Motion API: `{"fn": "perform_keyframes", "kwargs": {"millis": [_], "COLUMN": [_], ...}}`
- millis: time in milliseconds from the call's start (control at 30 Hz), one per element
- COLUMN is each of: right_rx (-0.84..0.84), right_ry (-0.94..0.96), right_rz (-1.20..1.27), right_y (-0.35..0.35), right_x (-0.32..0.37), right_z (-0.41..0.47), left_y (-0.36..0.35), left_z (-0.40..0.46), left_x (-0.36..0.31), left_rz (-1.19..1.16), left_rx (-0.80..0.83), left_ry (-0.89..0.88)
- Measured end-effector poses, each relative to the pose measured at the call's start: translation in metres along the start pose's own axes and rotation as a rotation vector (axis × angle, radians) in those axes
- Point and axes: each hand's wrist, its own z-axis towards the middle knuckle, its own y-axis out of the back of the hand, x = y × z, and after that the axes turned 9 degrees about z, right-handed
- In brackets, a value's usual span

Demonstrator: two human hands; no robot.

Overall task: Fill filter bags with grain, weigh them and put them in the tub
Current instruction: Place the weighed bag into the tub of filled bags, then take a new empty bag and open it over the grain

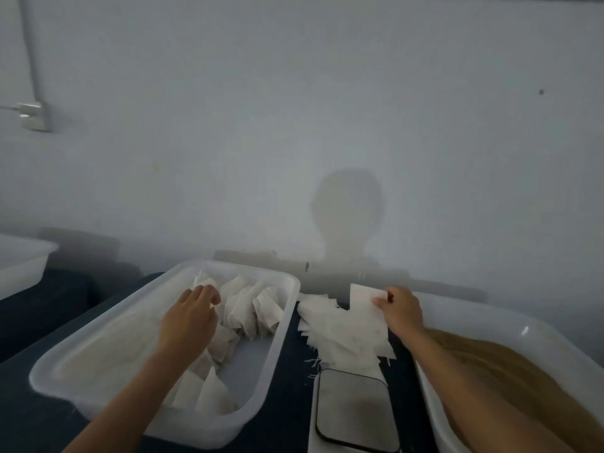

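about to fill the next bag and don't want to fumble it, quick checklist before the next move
1. Empty white filter bag held: ok, right hand pinches its edge.
2. Bag mouth opened: cannot tell.
3. Brown grain in the white tub on the right within reach: ok, right forearm lies over it.
4. Flat grey scale platform bare: ok.
5. Left hand free: cannot tell; it reaches among filled bags in the translucent white plastic tub, fingers blurred.
6. Spare bags: ok, white pile between the tubs.
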Motion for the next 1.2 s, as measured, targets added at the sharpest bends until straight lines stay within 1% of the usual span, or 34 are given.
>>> {"fn": "perform_keyframes", "kwargs": {"millis": [100,233,333,433,500,600,633,667,733,800,867,933,1033,1133,1200], "right_rx": [0.003,0.013,0.042,0.063,0.078,0.087,0.089,0.087,0.076,0.069,0.051,0.03,0.016,-0.055,-0.068], "right_ry": [-0.049,-0.149,-0.234,-0.274,-0.29,-0.327,-0.349,-0.375,-0.416,-0.441,-0.445,-0.443,-0.414,-0.412,-0.4], "right_rz": [0.151,0.426,0.605,0.661,0.638,0.611,0.605,0.597,0.588,0.543,0.459,0.442,0.409,0.41,0.442], "right_y": [0.038,0.088,0.118,0.139,0.148,0.157,0.16,0.163,0.166,0.168,0.167,0.165,0.161,0.157,0.158], "right_x": [0.004,-0.001,-0.016,-0.038,-0.054,-0.082,-0.091,-0.101,-0.118,-0.131,-0.14,-0.144,-0.142,-0.137,-0.133], "right_z": [0.004,-0.003,-0.014,-0.025,-0.033,-0.043,-0.046,-0.049,-0.053,-0.056,-0.058,-0.06,-0.063,-0.063,-0.066], "left_y": [0.008,0.009,0.006,0.0,-0.005,-0.013,-0.017,-0.023,-0.034,-0.042,-0.048,-0.051,-0.053,-0.059,-0.064], "left_z": [0.001,0.003,0.0,-0.011,-0.022,-0.038,-0.044,-0.049,-0.059,-0.067,-0.073,-0.074,-0.073,-0.073,-0.072], "left_x": [-0.028,-0.093,-0.154,-0.216,-0.255,-0.303,-0.315,-0.324,-0.338,-0.347,-0.355,-0.36,-0.368,-0.369,-0.367], "left_rz": [-0.091,-0.256,-0.431,-0.589,-0.701,-0.937,-0.937,-0.864,-0.682,-0.594,-0.543,-0.535,-0.572,-0.602,-0.705], "left_rx": [-0.039,-0.043,0.007,0.071,0.192,0.517,0.566,0.548,0.444,0.377,0.349,0.338,0.334,0.355,0.444], "left_ry": [-0.016,-0.096,-0.155,-0.243,-0.284,-0.262,-0.273,-0.331,-0.526,-0.694,-0.768,-0.762,-0.691,-0.537,-0.397]}}
